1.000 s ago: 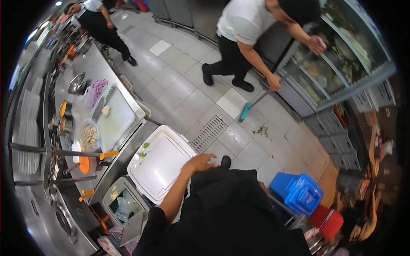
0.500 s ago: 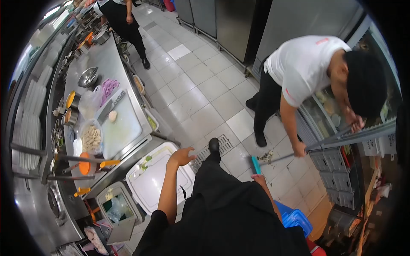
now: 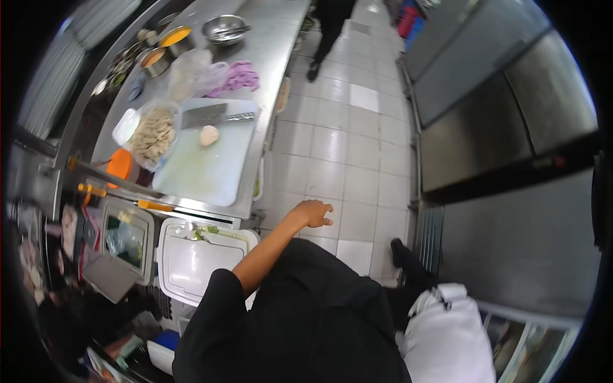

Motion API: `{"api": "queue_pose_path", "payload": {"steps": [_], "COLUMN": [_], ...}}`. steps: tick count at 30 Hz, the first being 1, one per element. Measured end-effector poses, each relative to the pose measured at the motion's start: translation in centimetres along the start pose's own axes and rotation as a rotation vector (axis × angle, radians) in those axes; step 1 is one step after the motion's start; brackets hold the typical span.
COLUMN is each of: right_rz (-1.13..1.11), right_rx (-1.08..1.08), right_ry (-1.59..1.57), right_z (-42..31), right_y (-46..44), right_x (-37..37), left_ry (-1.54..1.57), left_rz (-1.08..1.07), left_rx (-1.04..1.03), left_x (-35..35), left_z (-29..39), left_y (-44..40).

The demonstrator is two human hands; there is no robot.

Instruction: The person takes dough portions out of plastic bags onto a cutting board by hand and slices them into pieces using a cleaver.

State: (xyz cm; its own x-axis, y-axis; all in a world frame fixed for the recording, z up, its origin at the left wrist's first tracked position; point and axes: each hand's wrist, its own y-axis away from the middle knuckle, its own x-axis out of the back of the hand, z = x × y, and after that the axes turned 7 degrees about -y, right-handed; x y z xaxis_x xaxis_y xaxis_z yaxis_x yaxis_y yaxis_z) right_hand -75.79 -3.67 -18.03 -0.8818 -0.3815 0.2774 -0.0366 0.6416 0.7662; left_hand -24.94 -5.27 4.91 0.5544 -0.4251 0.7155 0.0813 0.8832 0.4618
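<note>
Fingers spread and slightly curled, a worker's bare left hand (image 3: 313, 214) hangs over the tiled floor (image 3: 327, 145) near the corner of a metal bench (image 3: 274, 48), its grip released and holding nothing. The right hand is out of view, so its grip cannot be told.

Nearest the left hand are a white cutting board (image 3: 214, 172) at the bench's edge and, lower, a white-lidded bin (image 3: 195, 262) with green scraps (image 3: 205, 231) on top. On the board, a cleaver (image 3: 204, 115) lies flat across the far end, a pale round piece of food (image 3: 209, 135) just beside its blade. A clear container of pale strips (image 3: 153, 135) sits beside the board; purple shreds (image 3: 241, 76) and a metal bowl (image 3: 225, 29) are beyond. An open bin (image 3: 151, 255) holds a plastic bag (image 3: 124, 240).

A person in a white top (image 3: 447, 338) is close at lower right; another person's dark-clad legs (image 3: 329, 29) show in the aisle.
</note>
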Motion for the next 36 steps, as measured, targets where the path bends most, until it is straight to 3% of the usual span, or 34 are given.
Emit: {"api": "queue_pose_path", "payload": {"steps": [7, 10, 12, 13, 15, 18, 20, 21, 22, 24, 25, 28, 29, 31, 33, 36], "right_rz": [-0.189, -0.263, -0.292, -0.287, -0.488, -0.746, -0.918, -1.038, -1.075, -1.177, -1.239, -1.293, -1.318, -1.278, -1.189, -1.288], "right_rx": [0.105, 0.268, 0.438, 0.549, 0.750, 1.304, 1.305, 1.300, 1.251, 1.343, 1.395, 1.416, 1.445, 1.657, 1.777, 1.822], "right_ry": [0.283, 0.451, 0.616, 0.721, 0.824, 0.976, 0.875, 0.724, 0.768, 0.738, 0.677, 0.777, 0.826, 0.992, 1.232, 1.227], "right_z": [-14.0, -19.7, -30.9, -40.0, -46.8, -55.4, -59.8, -61.4, -62.4, -63.6, -62.6, -61.0, -60.6, -60.6, -61.3, -61.9], "right_y": [-15.5, -23.1, -21.4, -15.7, -17.8, -14.7, -9.0, -5.3, -2.3, 1.4, 3.4, 3.9, 2.4, 3.0, 3.6, 2.8], "right_x": [-3.2, -5.5, -9.6, -13.4, -19.6, -30.9, -38.7, -41.7, -44.5, -48.8, -51.5, -57.0, -59.4, -61.1, -63.2, -65.4], "left_ry": [0.169, 0.302, 0.419, 0.466, 0.505, 0.601, 0.636, 0.634, 0.725, 0.643, 0.604, 0.511, 0.554, 0.448, 0.409, 0.585], "left_rz": [0.278, 0.337, 0.385, 0.382, 0.430, 0.842, 0.939, 1.021, 1.076, 1.290, 1.299, 1.469, 1.439, 1.560, 1.477, 1.599], "left_rx": [0.438, 0.594, 0.662, 0.806, 0.973, 1.115, 1.176, 1.202, 1.206, 1.131, 1.160, 1.182, 1.179, 1.249, 1.389, 1.343], "left_x": [2.1, 0.7, 1.4, 2.6, 4.7, 3.5, 3.4, 3.4, 3.3, 1.3, 1.4, 2.3, 3.9, 5.0, 7.7, 9.7], "left_z": [-10.1, -13.2, -12.9, -11.5, -11.7, -10.7, -9.6, -9.2, -9.0, -10.2, -10.6, -12.5, -13.2, -16.5, -17.4, -16.5], "left_y": [2.2, 5.3, 6.8, 8.3, 9.7, 11.6, 12.0, 12.1, 12.0, 10.8, 10.4, 8.7, 9.0, 7.5, 8.0, 9.1]}}
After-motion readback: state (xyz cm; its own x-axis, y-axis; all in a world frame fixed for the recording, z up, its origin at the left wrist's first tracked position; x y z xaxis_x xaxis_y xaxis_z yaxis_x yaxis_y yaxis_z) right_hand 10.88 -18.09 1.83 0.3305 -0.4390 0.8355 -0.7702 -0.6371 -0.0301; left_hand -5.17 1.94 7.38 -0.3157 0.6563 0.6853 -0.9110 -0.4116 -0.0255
